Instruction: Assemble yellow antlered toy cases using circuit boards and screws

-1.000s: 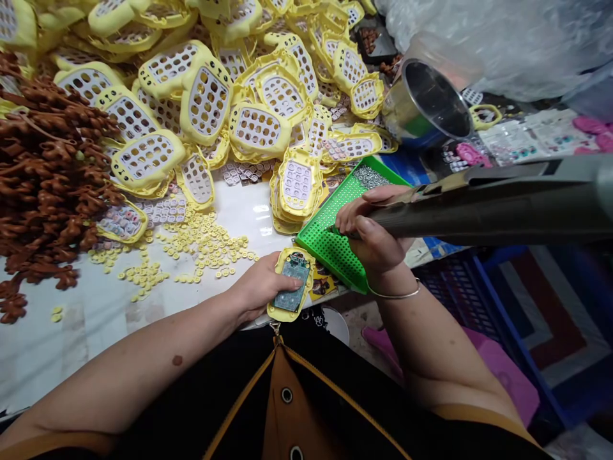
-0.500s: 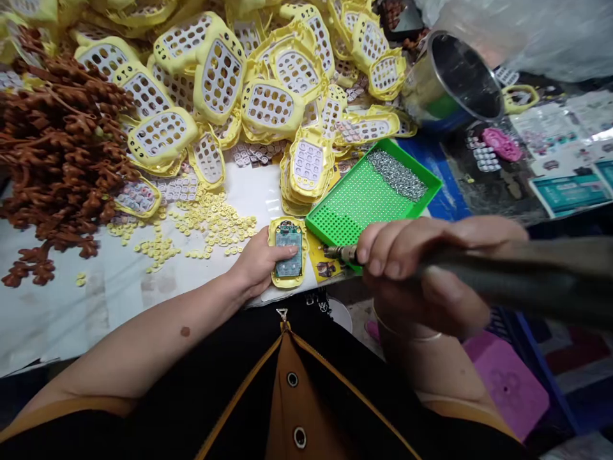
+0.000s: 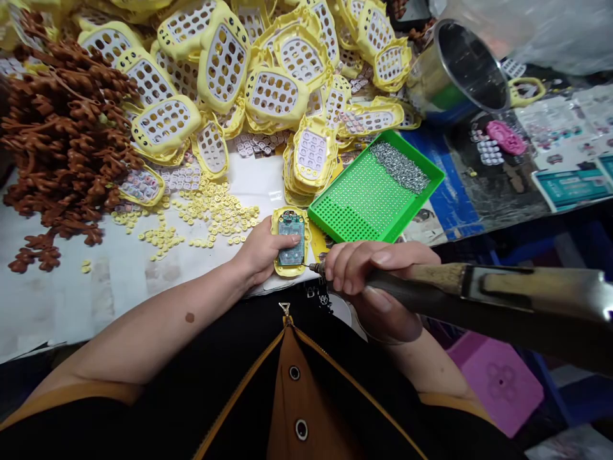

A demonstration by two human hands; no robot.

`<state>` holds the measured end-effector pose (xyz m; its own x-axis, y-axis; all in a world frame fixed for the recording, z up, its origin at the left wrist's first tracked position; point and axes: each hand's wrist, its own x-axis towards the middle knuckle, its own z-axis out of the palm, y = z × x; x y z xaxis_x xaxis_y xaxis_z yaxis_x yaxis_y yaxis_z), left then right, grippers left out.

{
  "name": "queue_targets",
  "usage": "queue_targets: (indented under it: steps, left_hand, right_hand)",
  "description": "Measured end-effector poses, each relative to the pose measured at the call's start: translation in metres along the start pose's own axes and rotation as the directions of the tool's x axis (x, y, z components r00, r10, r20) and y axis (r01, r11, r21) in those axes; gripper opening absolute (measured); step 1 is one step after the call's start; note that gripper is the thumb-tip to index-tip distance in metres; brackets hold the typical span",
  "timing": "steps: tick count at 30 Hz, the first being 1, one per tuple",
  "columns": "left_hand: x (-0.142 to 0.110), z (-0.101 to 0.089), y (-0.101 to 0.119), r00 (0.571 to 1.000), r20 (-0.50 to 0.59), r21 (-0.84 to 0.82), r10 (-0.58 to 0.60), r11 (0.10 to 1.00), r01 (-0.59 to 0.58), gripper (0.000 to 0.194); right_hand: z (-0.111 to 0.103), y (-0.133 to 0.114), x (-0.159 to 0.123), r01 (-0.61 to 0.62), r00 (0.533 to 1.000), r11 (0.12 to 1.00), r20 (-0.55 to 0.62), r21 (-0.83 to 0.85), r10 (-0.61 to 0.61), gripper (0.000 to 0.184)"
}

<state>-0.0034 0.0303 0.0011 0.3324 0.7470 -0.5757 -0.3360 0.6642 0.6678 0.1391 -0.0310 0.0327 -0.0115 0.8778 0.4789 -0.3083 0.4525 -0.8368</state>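
My left hand [image 3: 266, 251] grips a yellow toy phone shell [image 3: 290, 271] at the table's front edge, its thumb pressed on the green circuit board [image 3: 290, 252] inside. My right hand [image 3: 371, 275] is wrapped round a long dark power screwdriver [image 3: 431, 284]. The thin bit of that screwdriver points left and reaches the lower right corner of the shell; whether it touches a screw is too small to tell. Just beyond my right hand lies a green perforated tray [image 3: 364, 191] with a heap of small silver screws [image 3: 401, 167] at its far end.
Yellow shells with white keypads [image 3: 223, 64] pile up at the back. Brown rubbery parts [image 3: 67, 134] heap at the left, beside scattered small yellow buttons [image 3: 215, 214]. A metal pot [image 3: 460, 70] and printed sheets [image 3: 569, 147] are at the right. A pink stool [image 3: 500, 383] stands below.
My right hand has moved left with the screwdriver, bringing the bit from beside the green tray to the shell's lower right corner. My left hand still holds the shell.
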Motion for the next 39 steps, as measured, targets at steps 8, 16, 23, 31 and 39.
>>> queue_targets:
  steps: [8, 16, 23, 31, 39]
  left_hand:
    - [-0.0017, 0.0014, 0.0013, 1.000, 0.016, -0.010, -0.005, 1.000, 0.005, 0.034]
    - [0.0006, 0.0000, 0.0022, 0.999, 0.017, -0.025, -0.035, 0.999, 0.035, 0.032]
    - [0.0000, -0.0013, 0.0021, 0.998, 0.016, -0.047, -0.055, 0.997, 0.056, 0.032]
    - [-0.0002, 0.0000, 0.0017, 0.999, 0.022, -0.032, -0.041, 0.999, 0.042, 0.031]
    - [0.0008, 0.0015, 0.0003, 1.000, -0.007, 0.011, -0.006, 1.000, 0.006, 0.033]
  right_hand:
    - [-0.0021, 0.0008, 0.0000, -0.003, 1.000, 1.000, -0.030, -0.016, 0.002, 0.030]
    - [-0.0040, -0.0001, 0.0003, 0.053, 0.998, 0.998, -0.040, -0.029, -0.054, 0.031]
    - [-0.0045, 0.0023, -0.0017, 0.057, 0.997, 0.998, -0.050, -0.007, -0.057, 0.033]
    - [-0.0050, 0.0018, -0.0024, 0.051, 0.998, 0.999, -0.043, -0.002, -0.051, 0.033]
    - [0.0006, 0.0022, 0.0005, -0.012, 1.000, 1.000, 0.008, 0.007, 0.012, 0.031]
